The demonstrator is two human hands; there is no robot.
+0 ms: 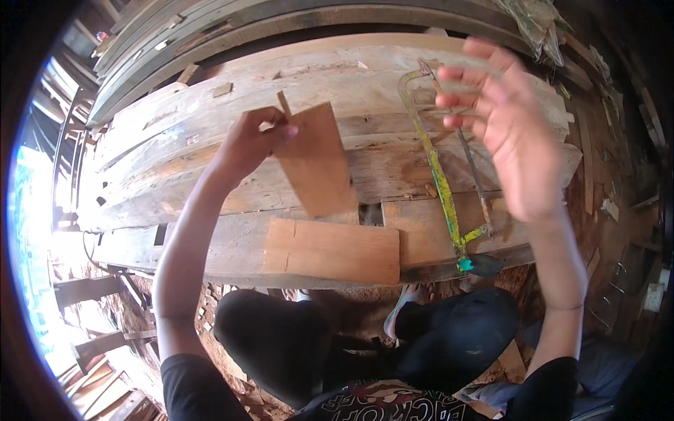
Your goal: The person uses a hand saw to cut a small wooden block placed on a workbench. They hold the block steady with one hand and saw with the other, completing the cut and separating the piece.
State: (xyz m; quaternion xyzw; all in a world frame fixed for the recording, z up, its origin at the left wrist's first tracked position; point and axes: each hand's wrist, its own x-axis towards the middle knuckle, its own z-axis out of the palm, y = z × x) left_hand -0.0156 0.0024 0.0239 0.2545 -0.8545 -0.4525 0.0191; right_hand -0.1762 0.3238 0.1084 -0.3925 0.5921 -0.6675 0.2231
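Note:
My left hand (261,137) pinches the upper left corner of a thin brown wooden board (316,165), which is tilted above the workbench. A short narrow brown stick (283,104) juts up beside those fingers; whether it is separate from the board I cannot tell. My right hand (505,119) is raised at the right, smeared by motion, its fingers spread and nothing in them. Beneath and left of it lies a hacksaw (437,172) with a worn yellow-green frame. Another flat rectangular wooden piece (333,250) rests along the near edge of the bench, below the held board.
The workbench (203,175) is made of rough planks, with a dark square hole (371,214) near its front. Long stacked timbers (232,31) run behind it. Clear plastic sheeting (533,28) hangs at the back right. Wood scraps (98,382) litter the ground at lower left.

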